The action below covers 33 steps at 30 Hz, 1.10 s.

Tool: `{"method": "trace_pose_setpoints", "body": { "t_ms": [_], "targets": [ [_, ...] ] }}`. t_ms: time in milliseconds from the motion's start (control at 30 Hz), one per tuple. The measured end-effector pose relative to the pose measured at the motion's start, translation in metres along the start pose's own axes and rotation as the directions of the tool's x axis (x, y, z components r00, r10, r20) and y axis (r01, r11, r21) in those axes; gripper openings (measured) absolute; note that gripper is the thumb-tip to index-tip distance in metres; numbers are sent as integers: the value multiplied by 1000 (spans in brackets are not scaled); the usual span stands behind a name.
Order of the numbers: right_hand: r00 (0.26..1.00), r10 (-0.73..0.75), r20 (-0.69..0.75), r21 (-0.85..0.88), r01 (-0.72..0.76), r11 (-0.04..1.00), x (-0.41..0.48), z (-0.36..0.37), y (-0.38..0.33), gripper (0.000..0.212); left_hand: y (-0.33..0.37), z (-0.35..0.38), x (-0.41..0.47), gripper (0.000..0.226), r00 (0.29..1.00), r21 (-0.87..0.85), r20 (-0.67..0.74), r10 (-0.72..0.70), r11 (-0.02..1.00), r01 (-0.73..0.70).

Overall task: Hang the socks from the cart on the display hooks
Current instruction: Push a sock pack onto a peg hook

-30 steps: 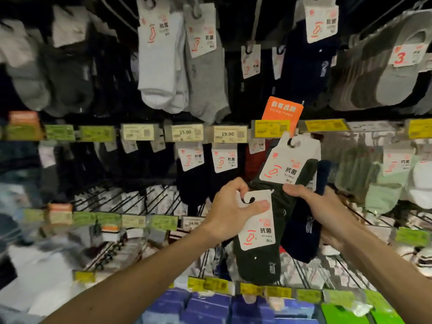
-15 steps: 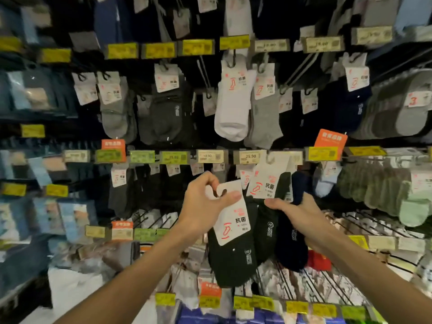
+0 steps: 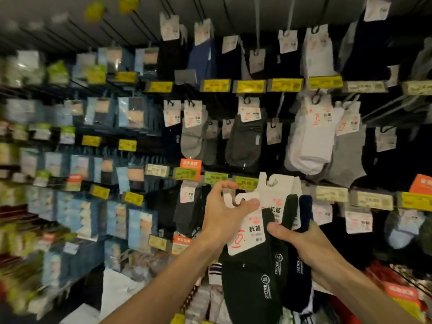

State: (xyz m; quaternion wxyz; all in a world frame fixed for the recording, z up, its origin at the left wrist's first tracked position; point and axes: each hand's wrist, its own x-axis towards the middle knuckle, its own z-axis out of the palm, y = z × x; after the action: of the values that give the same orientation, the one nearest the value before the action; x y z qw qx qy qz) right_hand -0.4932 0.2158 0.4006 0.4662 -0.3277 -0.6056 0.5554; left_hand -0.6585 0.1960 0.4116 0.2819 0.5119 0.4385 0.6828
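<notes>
Left hand [image 3: 224, 220] pinches the black sock [image 3: 252, 291] upright, card hook topmost; right hand [image 3: 311, 251] grasps further socks [image 3: 298, 274].

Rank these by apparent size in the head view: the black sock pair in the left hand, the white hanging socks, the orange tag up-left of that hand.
1. black sock pair, largest, though nearness to the camera inflates it.
2. white hanging socks.
3. orange tag, clearly smallest.

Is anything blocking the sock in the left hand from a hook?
Nothing clearly does. The left hand pinches the sock's card just under the price labels; the right hand holds more socks to its right. Where it's headed isn't clear.
</notes>
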Motion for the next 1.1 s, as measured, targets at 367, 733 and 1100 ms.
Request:
{"method": "trace_pose_setpoints", "body": {
  "t_ms": [367,733,1100],
  "targets": [
    [986,142,92,46,-147,988,102,66,79,68,-69,-95,56,60,924,155,107,-368,924,350],
    [967,245,68,106,-251,962,144,97,135,66,-145,-148,78,56,817,-159,63,-573,802,575],
    [946,315,-72,115,-306,945,143,163,167,98,-170,-218,88,27,898,76,156,-412,911,405]
  ]
}}
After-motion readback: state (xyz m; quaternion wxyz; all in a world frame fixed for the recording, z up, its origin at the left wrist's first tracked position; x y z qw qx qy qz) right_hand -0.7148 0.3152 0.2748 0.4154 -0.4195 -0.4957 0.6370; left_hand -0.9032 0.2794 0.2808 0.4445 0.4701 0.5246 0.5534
